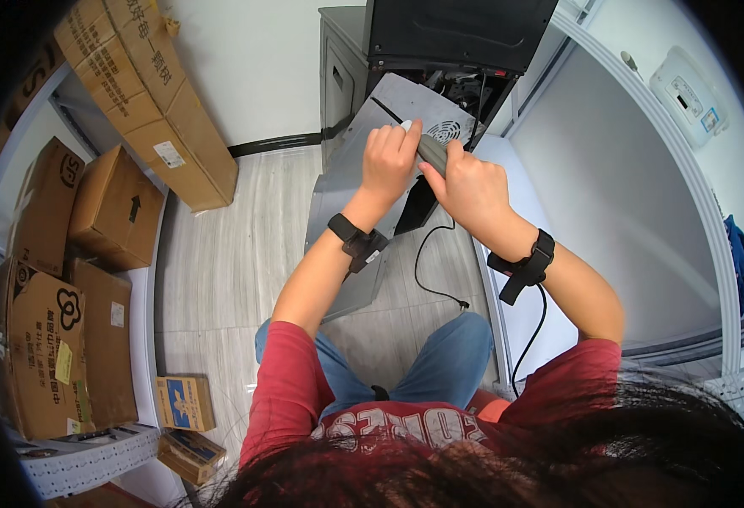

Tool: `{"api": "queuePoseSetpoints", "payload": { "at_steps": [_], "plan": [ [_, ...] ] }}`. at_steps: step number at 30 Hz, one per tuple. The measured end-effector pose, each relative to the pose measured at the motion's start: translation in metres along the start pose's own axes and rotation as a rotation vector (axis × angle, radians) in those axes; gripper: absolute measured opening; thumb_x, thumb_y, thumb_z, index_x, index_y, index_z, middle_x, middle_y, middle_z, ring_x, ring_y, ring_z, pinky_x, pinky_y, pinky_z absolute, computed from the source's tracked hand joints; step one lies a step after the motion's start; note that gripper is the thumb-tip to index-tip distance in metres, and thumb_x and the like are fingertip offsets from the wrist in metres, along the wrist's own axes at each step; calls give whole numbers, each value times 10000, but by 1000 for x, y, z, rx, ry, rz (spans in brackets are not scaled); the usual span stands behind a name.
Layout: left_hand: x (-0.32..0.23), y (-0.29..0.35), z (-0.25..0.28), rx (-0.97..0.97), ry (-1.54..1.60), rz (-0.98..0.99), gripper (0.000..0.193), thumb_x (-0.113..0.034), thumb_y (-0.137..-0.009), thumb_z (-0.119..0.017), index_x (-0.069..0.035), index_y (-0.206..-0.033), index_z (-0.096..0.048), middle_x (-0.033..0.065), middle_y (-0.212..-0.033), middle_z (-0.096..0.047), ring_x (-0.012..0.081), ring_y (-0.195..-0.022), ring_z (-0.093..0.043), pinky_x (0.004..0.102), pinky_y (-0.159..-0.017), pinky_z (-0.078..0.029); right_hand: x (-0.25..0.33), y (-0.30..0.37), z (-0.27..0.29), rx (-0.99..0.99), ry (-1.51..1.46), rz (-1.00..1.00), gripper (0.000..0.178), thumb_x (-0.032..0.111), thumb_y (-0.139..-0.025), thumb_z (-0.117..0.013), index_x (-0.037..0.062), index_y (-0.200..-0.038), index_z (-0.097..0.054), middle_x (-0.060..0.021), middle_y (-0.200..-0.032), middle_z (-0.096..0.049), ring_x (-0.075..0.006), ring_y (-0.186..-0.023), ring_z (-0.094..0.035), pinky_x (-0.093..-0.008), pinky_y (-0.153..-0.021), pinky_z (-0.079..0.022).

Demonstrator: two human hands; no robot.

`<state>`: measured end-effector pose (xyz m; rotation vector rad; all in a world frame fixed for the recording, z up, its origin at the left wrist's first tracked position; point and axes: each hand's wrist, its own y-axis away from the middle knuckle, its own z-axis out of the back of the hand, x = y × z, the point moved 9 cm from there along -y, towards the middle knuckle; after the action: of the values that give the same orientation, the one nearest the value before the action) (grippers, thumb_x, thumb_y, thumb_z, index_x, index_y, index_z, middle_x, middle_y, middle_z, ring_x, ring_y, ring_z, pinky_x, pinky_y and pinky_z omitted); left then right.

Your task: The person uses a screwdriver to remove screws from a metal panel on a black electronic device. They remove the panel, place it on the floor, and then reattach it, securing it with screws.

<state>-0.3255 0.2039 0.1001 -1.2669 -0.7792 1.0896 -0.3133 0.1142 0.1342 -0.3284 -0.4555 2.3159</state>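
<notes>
In the head view, both my hands are raised over a silver metal panel (pixel 363 144) with a round vent grille. My right hand (pixel 478 186) is closed round a thick grey, handle-like piece (pixel 431 154). The fingers of my left hand (pixel 386 161) are curled at its other end, beside a small white part. A thin dark rod (pixel 384 108) sticks out past my left hand; whether it joins the grey piece is hidden. Beyond the panel stands a black appliance (pixel 456 34), its lower part uncovered and showing wires inside. Each wrist wears a black strap with a small device.
A black cord with a plug (pixel 463 305) lies on the floor. On the left, a shelf (pixel 147 322) holds cardboard boxes (pixel 118 207), and a tall carton (pixel 173 127) leans by the wall. Small boxes (pixel 184 403) lie below. A white frame (pixel 685 161) borders the right.
</notes>
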Motion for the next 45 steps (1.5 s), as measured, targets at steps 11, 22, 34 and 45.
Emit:
{"api": "queuePoseSetpoints", "payload": {
  "at_steps": [11,22,34,45],
  "plan": [
    [-4,-1,-3,12,33,-13,373,-13,-645,-629,-28,-1017,-625,46,-677,-461,217,-629,-476,340,-576,-364,-8,0,-12,81,-41,-51,295,127,-771,-674,-9,-938,-472,-139,-825,-541,-288,-640,-603,-351,-532,-492],
    [-5,-4,-2,30,43,4,329,-17,-655,-616,-18,-984,-618,51,-713,-501,216,-646,-490,338,-590,-370,2,0,3,-32,-9,60,235,80,-730,-639,-15,-892,-496,-127,-753,-546,-268,-592,-612,-337,-508,-503],
    [-3,-8,-1,23,3,40,324,-10,-663,-604,-16,-987,-614,49,-700,-489,216,-647,-486,340,-591,-370,-1,3,12,-112,-67,61,219,127,-773,-648,-6,-862,-499,-133,-764,-551,-276,-598,-614,-336,-505,-499],
    [-2,-4,-2,35,30,55,325,-14,-673,-608,-23,-998,-616,46,-703,-488,215,-648,-485,339,-599,-373,1,7,3,-72,-13,83,301,213,-817,-655,-1,-926,-474,-125,-792,-545,-259,-641,-619,-325,-541,-506]
  ]
}}
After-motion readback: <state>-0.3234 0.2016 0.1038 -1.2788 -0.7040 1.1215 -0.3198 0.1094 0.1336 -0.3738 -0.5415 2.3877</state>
